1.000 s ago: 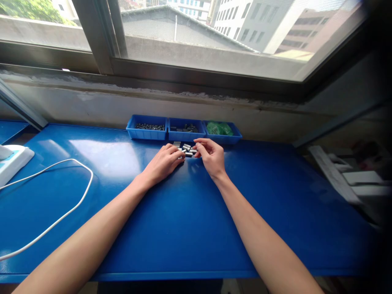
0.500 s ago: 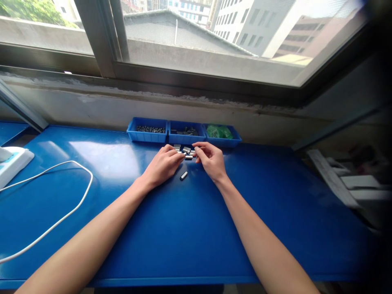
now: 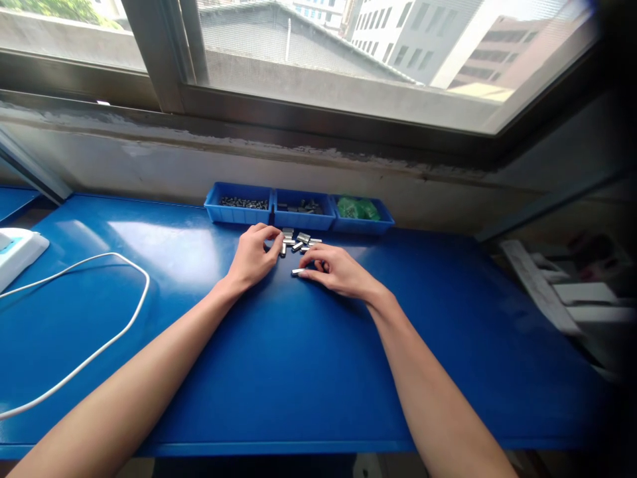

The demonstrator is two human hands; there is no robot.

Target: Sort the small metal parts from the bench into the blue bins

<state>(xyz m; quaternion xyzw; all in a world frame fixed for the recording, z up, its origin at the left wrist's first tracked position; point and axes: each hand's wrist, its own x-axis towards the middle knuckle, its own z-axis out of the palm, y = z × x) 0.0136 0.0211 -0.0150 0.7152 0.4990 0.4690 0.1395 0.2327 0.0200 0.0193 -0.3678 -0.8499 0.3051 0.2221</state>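
At blue table (image 3: pixel 303 378): pinching block (image 3: pixel 296 272) in right hand (image 3: pixel 339 271), left hand (image 3: pixel 251 257) curled by other blocks (image 3: pixel 303 237), can't tell if gripping.

This looks like a workshop, probably a spot for small assembly or sorting. A blue bench (image 3: pixel 298 372) stands against a wall (image 3: pixel 169 166) with a rough, patchy finish under a metal-framed window (image 3: pixel 308 79). Three blue bins (image 3: pixel 239 214) line its back edge: the left one full of tiny metal parts, the middle one of darker, larger parts, the right one with green bagging (image 3: pixel 358 208). Loose metal pieces (image 3: pixel 302 238) lie just in front. A white cable (image 3: pixel 146 285) crosses the left side, and buildings (image 3: pixel 398 33) show outside
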